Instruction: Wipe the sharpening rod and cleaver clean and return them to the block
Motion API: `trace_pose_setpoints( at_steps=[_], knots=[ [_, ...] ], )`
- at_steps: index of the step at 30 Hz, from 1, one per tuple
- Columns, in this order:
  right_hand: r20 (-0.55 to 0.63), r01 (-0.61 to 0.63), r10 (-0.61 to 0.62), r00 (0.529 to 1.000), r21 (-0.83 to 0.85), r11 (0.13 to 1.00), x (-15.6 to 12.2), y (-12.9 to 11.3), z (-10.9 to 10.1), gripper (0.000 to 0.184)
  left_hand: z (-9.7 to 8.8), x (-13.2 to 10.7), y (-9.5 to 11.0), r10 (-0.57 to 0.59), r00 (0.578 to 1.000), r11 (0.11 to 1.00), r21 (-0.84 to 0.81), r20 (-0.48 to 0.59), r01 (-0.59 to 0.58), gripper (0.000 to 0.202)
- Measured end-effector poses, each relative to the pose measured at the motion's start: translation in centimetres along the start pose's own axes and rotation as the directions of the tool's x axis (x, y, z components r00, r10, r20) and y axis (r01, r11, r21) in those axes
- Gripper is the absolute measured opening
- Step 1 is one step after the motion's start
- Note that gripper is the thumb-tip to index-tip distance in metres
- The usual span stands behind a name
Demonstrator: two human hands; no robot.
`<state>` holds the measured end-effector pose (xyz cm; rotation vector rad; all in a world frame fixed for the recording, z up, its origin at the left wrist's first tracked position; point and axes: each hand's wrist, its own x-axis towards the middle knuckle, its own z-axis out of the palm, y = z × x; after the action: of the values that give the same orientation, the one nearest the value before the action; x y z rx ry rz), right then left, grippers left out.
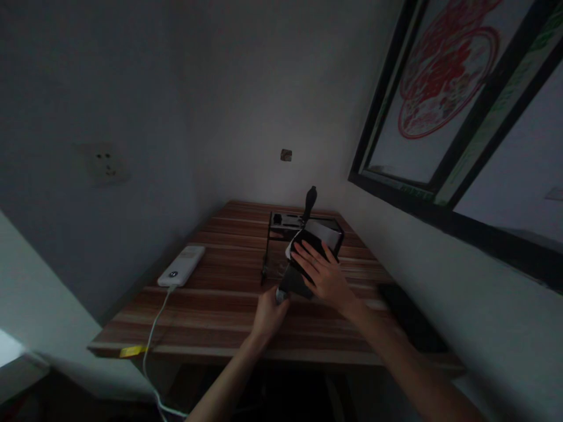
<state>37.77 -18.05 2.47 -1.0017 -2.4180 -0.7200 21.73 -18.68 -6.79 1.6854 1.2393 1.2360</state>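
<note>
In the dim room my right hand (323, 271) lies with fingers stretched flat on a black and white object (308, 246) that rests on a dark wire rack (281, 240) on the wooden table (220, 305). My left hand (269, 312) is closed around a small dark item at the object's lower end; I cannot make out what it is. A black upright handle (310, 202) rises behind the object.
A white power bank (181, 265) lies at the table's left with a white cable (152, 340) running off the front edge. A yellow tag (132, 351) sticks to that edge. A dark flat thing (409, 319) lies at the right. A framed window (440, 129) is on the right wall.
</note>
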Motion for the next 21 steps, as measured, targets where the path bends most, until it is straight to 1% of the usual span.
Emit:
trace_pose_setpoints(
  at_steps=[5,10,13,16,21],
  knots=[
    [0.032,0.005,-0.006,0.999,0.045,0.999,-1.1,-2.1,1.0,0.051,0.1,0.1,-0.3,0.027,1.0,0.999,-0.026,-0.014,-0.028,0.014],
    [0.073,0.029,-0.038,0.997,0.121,0.992,-2.3,-4.2,2.0,0.053,0.2,0.0,-0.6,-0.014,1.0,0.993,-0.113,-0.003,0.014,0.016],
    [0.077,0.041,-0.053,0.996,0.158,0.987,-2.7,-5.3,2.5,0.055,0.1,-0.2,-0.7,0.002,1.0,0.989,-0.15,0.006,-0.001,0.022],
    [0.071,0.027,-0.04,0.997,0.18,0.983,-2.8,-5.9,2.6,0.056,-0.1,-0.3,-0.8,-0.002,1.0,0.987,-0.161,0.006,0.003,0.022],
    [0.069,0.015,-0.03,0.997,0.205,0.979,-2.8,-6.2,2.4,0.055,0.0,-0.4,-0.8,-0.01,1.0,0.984,-0.18,0.008,0.012,0.02]
  ],
)
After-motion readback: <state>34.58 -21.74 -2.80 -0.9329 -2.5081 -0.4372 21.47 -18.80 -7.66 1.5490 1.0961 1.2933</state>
